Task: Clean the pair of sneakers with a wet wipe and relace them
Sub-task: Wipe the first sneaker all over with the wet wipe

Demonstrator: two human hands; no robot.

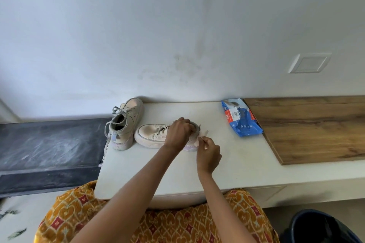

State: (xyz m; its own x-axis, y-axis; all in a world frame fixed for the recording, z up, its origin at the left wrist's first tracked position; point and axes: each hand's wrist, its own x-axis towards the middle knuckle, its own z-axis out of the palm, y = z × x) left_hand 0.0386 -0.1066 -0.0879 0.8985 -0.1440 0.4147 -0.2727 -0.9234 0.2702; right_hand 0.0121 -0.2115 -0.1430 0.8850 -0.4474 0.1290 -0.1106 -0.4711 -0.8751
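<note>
Sneakers: two, both pale and scuffed, on the white table [246, 163].
Far sneaker [126, 124]: stands upright at the table's left edge, heel toward the person, toe toward the wall; laced, with lace ends trailing down over the edge.
Near sneaker [152, 136]: lies crosswise just beside the first, toe pointing left, heel end to the right; laces show over its tongue.
Left hand [177, 134]: one, set on top of the near sneaker at its collar, fingers curled over the opening and grasping it.
Right hand [208, 154]: one, just beside the sneaker's heel, fingertips pinching a small pale wet wipe [201, 137] against the heel.
Wipe packs: one blue pack [242, 119], lying flat toward the back right of the table, well apart from the sneakers, touching the wooden board.
Wooden board [316, 128]: one, on the right part of the table.
Dark bench [49, 148]: one, to the left of the table, lower, dusty on top.
Bin [320, 229]: one dark round rim at the lower right, on the floor.
Clothing: orange patterned fabric [158, 227] over the person's lap.
</note>
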